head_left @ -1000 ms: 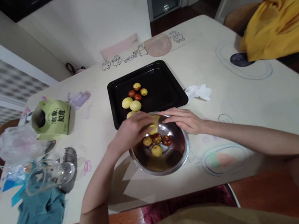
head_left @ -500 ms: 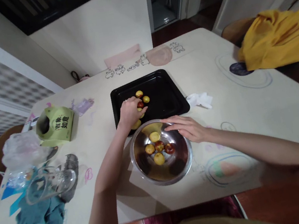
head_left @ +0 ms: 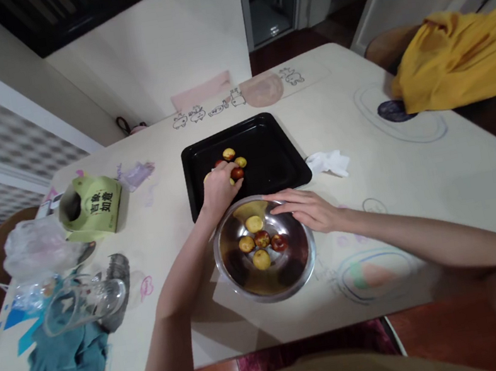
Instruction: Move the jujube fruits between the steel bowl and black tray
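Note:
My left hand point(head_left: 220, 185) reaches over the black baking tray point(head_left: 274, 171), its fingers curled round a reddish-brown jujube point(head_left: 237, 174). Other jujubes lie close about those fingers, among them a yellow one with a red patch point(head_left: 228, 154); some are partly hidden by the hand. Nearer me stands a shiny metal bowl point(head_left: 302, 272) with several yellow and red-brown jujubes point(head_left: 262, 260) on its bottom. Across the bowl's far right rim rests my right hand point(head_left: 307, 209), fingers stretched out and slightly apart.
A crumpled white tissue point(head_left: 329, 164) lies right of the tray. On the left are a green paper bag point(head_left: 95, 204), a clear plastic bag point(head_left: 41, 247), a glass pitcher point(head_left: 83, 302) on its side and a teal cloth point(head_left: 66, 364). Yellow fabric point(head_left: 466, 60) hangs over a chair at right.
My left hand has shifted a little among the jujubes in the tray, and its fingers have closed in round a red-brown one. The right hand stays on the bowl's rim.

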Tool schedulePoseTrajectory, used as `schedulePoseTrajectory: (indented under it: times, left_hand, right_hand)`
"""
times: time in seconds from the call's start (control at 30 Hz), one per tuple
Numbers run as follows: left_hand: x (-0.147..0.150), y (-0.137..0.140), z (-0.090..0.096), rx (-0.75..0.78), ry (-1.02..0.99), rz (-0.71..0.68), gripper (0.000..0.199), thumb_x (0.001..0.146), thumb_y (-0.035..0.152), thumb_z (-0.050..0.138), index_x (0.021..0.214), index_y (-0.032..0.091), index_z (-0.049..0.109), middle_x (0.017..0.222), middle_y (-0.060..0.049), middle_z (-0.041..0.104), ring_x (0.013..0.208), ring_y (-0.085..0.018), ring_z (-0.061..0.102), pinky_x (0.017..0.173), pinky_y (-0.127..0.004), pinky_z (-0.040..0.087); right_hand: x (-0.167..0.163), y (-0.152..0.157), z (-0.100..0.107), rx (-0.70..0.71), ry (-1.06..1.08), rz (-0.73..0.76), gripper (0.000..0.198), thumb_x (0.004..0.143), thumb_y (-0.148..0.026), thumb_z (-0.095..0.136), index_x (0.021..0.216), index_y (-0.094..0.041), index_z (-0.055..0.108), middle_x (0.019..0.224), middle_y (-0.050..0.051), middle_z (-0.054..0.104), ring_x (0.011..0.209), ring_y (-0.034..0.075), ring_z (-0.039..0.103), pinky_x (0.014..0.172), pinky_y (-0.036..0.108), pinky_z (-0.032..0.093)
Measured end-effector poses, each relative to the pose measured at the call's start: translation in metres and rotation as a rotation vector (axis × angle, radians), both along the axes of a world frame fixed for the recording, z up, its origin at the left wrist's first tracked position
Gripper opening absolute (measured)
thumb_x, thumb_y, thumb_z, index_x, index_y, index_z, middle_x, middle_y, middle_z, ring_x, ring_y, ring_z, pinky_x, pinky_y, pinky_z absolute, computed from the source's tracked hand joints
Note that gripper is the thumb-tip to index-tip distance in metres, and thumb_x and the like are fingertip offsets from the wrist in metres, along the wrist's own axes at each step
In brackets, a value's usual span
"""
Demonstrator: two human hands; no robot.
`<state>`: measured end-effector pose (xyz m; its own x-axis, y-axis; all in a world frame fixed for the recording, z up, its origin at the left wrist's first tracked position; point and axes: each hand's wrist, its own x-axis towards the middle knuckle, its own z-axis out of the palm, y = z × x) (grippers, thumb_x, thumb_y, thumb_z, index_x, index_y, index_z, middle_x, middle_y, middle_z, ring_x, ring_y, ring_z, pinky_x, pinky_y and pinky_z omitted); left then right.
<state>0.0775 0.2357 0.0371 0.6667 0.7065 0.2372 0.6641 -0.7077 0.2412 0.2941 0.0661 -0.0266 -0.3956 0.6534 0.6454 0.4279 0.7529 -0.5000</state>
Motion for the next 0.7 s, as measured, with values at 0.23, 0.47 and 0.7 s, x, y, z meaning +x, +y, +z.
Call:
schedulePoseTrajectory:
  times: [0.23,0.47,0.7]
  left_hand:
    - [-0.033,-0.065,0.052,0.002,-0.273,-0.166,0.021,0.097,0.019,0.07,0.117,0.019,0.068,0.115,-0.007,0.075,0.106,-0.022,0.074,0.097,-0.036,0.061]
    - [-0.076,-0.128,0.07,-0.029,0.029,-0.411,0.018,0.106,0.027,0.063,0.122,0.022,0.065,0.122,-0.006,0.077,0.1,-0.021,0.078,0.086,-0.034,0.063]
    - [-0.083,-0.125,0.058,-0.03,0.311,-0.551,0.006,0.106,0.026,0.065,0.109,0.021,0.065,0.107,-0.003,0.076,0.092,-0.021,0.075,0.087,-0.034,0.057]
  right_hand:
    - [0.0,0.0,-0.001,0.001,-0.014,-0.016,0.043,0.116,-0.036,0.033,0.136,-0.022,0.068,0.155,0.015,0.063,0.137,0.025,0.064,0.108,0.047,0.058]
    - [0.0,0.0,-0.005,-0.01,-0.005,-0.016,0.044,0.116,-0.037,0.032,0.138,-0.023,0.067,0.157,0.014,0.062,0.139,0.026,0.063,0.11,0.05,0.057]
    - [0.001,0.0,-0.002,-0.023,0.01,0.007,0.046,0.116,-0.04,0.031,0.14,-0.023,0.067,0.158,0.014,0.06,0.137,0.027,0.063,0.109,0.051,0.058]
